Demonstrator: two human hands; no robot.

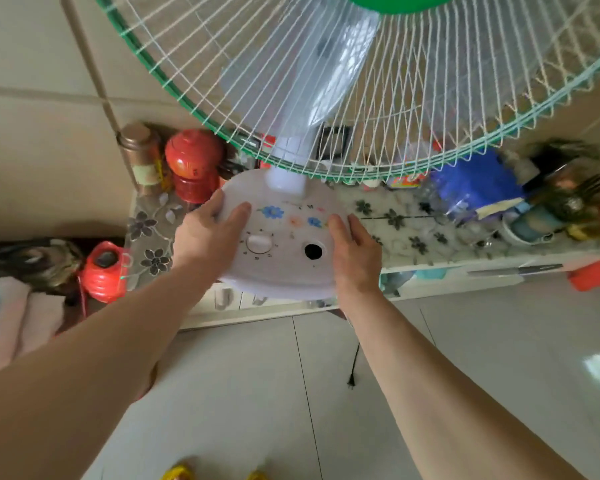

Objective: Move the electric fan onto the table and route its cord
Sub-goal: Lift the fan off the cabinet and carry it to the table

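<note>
The electric fan has a white base (284,268) with flower prints, a dial and a round hole, and a green-rimmed wire cage (378,98) that fills the top of the view. My left hand (207,237) grips the base's left edge and my right hand (355,258) grips its right edge. The base hangs partly over the front left of the table (430,237), which has a floral cover. The black cord with its plug (352,379) dangles below my right wrist, above the tiled floor.
Red jars (194,164) and a brown tin (141,154) stand at the table's back left. A blue plastic bag (471,181) and mixed clutter crowd the right side. A red lantern-like object (103,271) sits left of the table. A wall stands behind.
</note>
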